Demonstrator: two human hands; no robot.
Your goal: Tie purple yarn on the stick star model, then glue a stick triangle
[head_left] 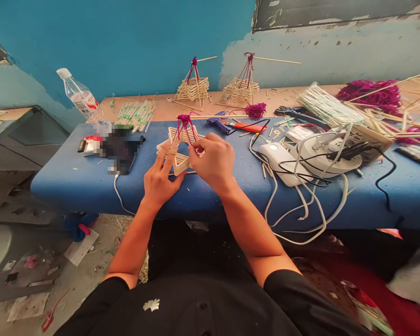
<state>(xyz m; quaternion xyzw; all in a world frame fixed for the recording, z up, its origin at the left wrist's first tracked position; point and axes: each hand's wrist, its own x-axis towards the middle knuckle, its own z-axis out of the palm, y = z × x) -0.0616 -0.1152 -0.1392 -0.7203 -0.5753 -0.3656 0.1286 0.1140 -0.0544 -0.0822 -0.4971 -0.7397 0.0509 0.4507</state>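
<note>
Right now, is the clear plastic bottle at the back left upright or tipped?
Tipped. The bottle leans left against the blue wall, white cap on and uppermost.

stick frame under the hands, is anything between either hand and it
Nothing visible. The left hand already rests its fingers on the stick frame, and the right hand pinches its right side. The phone and glue gun lie off to either side.
</note>
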